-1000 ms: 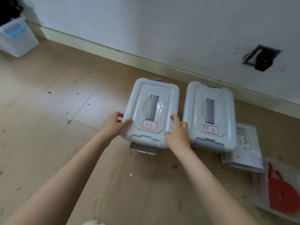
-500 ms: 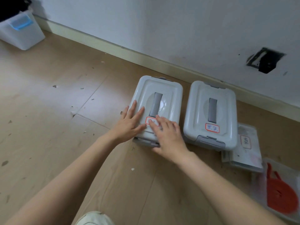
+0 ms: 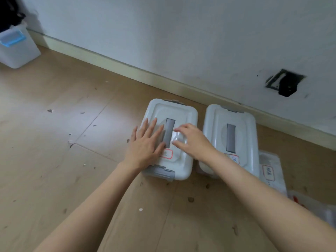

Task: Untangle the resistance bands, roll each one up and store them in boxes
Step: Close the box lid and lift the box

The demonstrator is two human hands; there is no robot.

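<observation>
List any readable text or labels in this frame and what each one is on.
No text reads clearly; three red-bordered handwritten labels show:
Label on the left box lid, partly under the left hand: blurred, unreadable.
Label on the middle box lid, partly behind the right forearm: blue handwriting, unreadable.
Label on the flat clear lid at right: too small and blurred.
No brands, numbers or signs elsewhere.

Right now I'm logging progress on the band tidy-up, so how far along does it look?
Looks done: two white boxes, left box and right box, stand lidded by the wall; contents unseen. In hand: the left hand lies flat on the left box's lid, and the right hand touches beside its grey handle. Left: an open container at the right edge shows something red, probably a band, with a loose lid beside it.
</observation>
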